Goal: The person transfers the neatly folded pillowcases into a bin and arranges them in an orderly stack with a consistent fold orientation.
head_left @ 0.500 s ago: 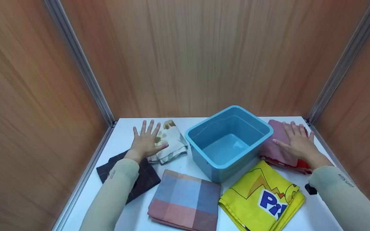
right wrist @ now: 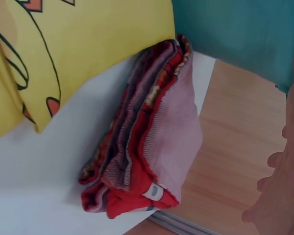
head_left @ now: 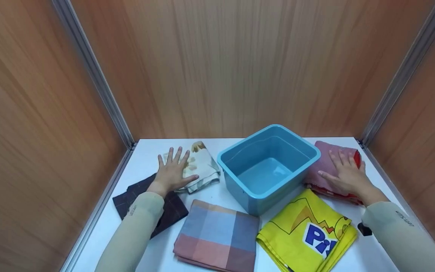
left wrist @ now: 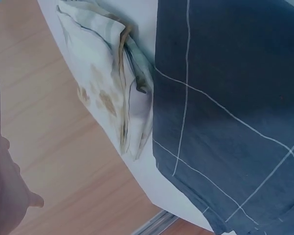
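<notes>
My left hand is spread with straight fingers above the white floral cloth and the dark checked cloth at the left. In the left wrist view that hand stays apart from both cloths. Over at the right, my right hand is likewise spread, above a folded pink and red cloth. The right wrist view shows a gap between the hand and this cloth. Between the hands stands a blue plastic bin. Neither hand holds anything.
Nearer the front lie a folded plaid cloth and a yellow printed cloth, on a white table. Wood-grain panels enclose the back and both sides, with grey metal strips at the corners.
Both hands have shifted slightly down in the head view, fingers still spread. The cloths and the bin have stayed in place.
</notes>
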{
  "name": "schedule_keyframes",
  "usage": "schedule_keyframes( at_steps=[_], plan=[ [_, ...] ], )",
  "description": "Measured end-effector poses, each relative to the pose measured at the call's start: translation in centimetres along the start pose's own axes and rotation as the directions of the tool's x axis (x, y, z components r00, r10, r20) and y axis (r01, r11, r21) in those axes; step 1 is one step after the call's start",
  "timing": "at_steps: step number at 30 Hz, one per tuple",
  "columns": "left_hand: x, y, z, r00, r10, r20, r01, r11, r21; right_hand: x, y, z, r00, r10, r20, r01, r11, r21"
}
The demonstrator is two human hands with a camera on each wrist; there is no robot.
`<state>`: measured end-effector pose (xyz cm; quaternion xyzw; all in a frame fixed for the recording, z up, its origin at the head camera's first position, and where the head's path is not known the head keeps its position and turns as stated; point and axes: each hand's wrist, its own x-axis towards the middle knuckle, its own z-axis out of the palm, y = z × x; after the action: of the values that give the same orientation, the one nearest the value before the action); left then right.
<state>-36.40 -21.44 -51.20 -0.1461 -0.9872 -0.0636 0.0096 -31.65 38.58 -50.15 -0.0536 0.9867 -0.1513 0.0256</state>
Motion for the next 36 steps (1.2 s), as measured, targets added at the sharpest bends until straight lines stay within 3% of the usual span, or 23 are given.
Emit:
schedule_keyframes(
  at_steps=[19,28,36],
  plan=[
    [-0.6,-0.1,1.7,0.999,0.024,0.038,-0.022,0.999,-0.044,-0.8,0.2,1.4,1.0,-0.016,0.02,0.016,1.0,0.025],
    [-0.8,-0.2,1.6,0.995,0.08,0.064,-0.07,0.987,-0.148,-1.2,0.0,1.0,0.998,-0.033,0.047,0.025,0.987,0.159],
    [-0.7,0.2,1.1,0.993,0.073,0.095,-0.046,0.963,-0.264,-1.5,0.1,0.7,1.0,-0.015,0.011,0.011,0.944,0.329]
  ],
)
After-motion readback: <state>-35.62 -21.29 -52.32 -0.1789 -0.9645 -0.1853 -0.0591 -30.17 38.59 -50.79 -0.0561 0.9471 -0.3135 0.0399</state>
